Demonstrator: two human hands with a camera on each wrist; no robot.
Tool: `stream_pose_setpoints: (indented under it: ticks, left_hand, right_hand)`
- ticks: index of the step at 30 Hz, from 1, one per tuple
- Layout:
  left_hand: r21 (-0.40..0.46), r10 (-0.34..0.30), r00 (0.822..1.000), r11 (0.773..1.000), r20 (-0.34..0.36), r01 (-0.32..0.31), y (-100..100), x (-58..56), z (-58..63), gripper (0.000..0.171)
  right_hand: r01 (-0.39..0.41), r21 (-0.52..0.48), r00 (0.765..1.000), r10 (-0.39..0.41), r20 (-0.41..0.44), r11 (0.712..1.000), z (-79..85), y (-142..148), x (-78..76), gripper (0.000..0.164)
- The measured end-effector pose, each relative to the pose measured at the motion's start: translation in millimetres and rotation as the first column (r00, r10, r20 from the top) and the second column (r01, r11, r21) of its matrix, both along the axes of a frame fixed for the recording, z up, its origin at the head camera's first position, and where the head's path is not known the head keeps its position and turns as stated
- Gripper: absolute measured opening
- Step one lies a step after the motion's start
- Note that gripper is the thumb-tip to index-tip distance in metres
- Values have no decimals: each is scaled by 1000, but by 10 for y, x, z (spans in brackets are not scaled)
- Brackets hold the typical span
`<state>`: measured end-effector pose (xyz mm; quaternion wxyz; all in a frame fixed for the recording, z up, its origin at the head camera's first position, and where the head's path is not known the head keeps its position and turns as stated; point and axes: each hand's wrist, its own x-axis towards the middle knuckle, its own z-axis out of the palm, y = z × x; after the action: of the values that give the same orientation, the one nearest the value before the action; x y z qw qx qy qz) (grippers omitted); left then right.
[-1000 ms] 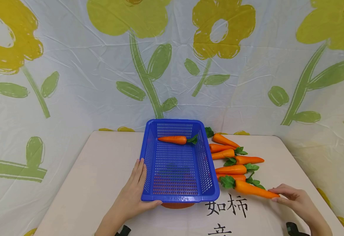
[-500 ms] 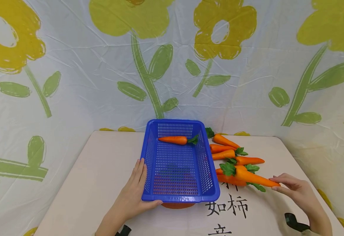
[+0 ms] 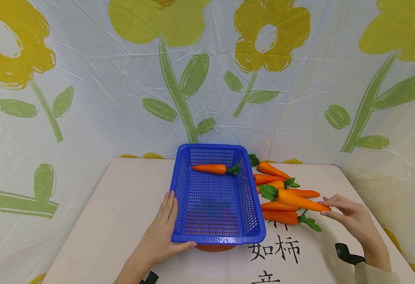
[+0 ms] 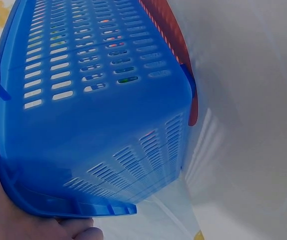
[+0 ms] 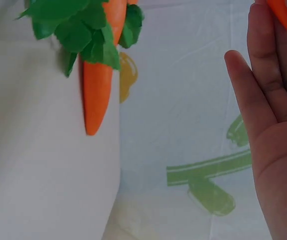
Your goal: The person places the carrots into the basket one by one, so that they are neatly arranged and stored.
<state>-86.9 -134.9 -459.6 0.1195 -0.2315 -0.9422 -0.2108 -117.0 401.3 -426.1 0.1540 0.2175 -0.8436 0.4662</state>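
Note:
My right hand [image 3: 354, 219] pinches the narrow tip of an orange carrot [image 3: 299, 200] between thumb and fingers. The carrot's leafy top points left, above other carrots in the head view. In the right wrist view, only a small part of the held carrot [image 5: 285, 16] shows beside the fingers. My left hand [image 3: 157, 234] rests at the near left corner of a blue perforated basket [image 3: 218, 239], straight fingers along the left rim and thumb by the front rim. Inside the basket, near its far end, lies one carrot [image 3: 211, 169].
Several carrots [image 3: 280, 217] with green tops lie to the right of the basket, some partly hidden by its rim. Beneath the basket shows a reddish perforated object [image 4: 171, 30]. The pale table [image 3: 122, 197] bears black characters [image 3: 289, 249]; a flowered cloth [image 3: 282, 130] hangs behind.
My right hand has raised the pinched carrot off the near end of the pile and moved it away from me and slightly left. My left hand and the basket keep their place.

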Motion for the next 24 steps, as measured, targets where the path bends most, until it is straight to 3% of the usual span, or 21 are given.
stream_pose_setpoints:
  ticks: [3,14,18,24]
  left_hand:
    - [-1,0,1000,1000,-12,0,-2,-3,-5,128]
    - [0,-10,999,1000,-51,10,-5,-6,-30,127]
    - [2,-13,998,1000,-59,13,-3,-8,-36,128]
    - [-1,-10,999,1000,-52,10,1,0,-32,128]
  right_hand:
    - [-56,-40,998,56,-18,998,24,-36,-55,37]
    - [-140,-142,990,137,-30,980,139,-212,-240,37]
    - [-102,-103,995,101,-13,989,178,-294,-306,36]
    - [-125,-79,991,122,-46,989,247,-452,-415,34]
